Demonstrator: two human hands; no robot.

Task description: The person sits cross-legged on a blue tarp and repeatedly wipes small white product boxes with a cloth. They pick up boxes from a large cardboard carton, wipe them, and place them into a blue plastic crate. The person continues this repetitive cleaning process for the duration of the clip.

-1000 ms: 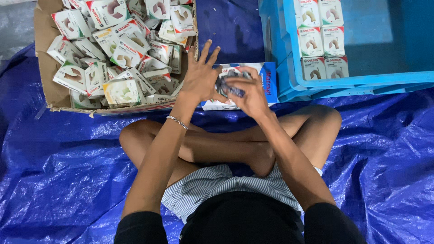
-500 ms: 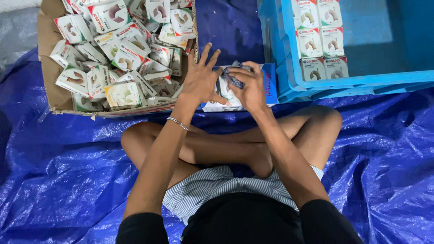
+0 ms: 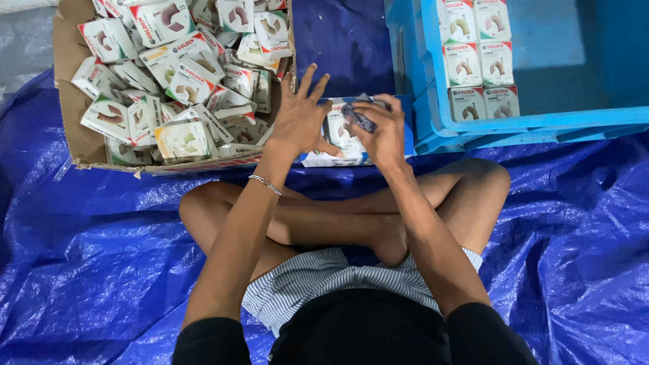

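Right hand (image 3: 384,135) pinches a small crinkly dark plastic-wrapped item (image 3: 359,118) over a flat white-and-blue cardboard box (image 3: 336,135) on the glossy wrinkled blue tarp (image 3: 88,270), left hand (image 3: 301,122) splayed open, fingers spread, beside it, near the brown corrugated carton (image 3: 71,101) of loose small white cartons (image 3: 179,138), rigid blue plastic crate (image 3: 433,115) alongside.

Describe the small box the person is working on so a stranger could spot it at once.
Between the cardboard box of jumbled packs and the blue crate, a small white box lies before the crossed legs. Unlike its neighbours, both hands cover it: left hand, right hand.
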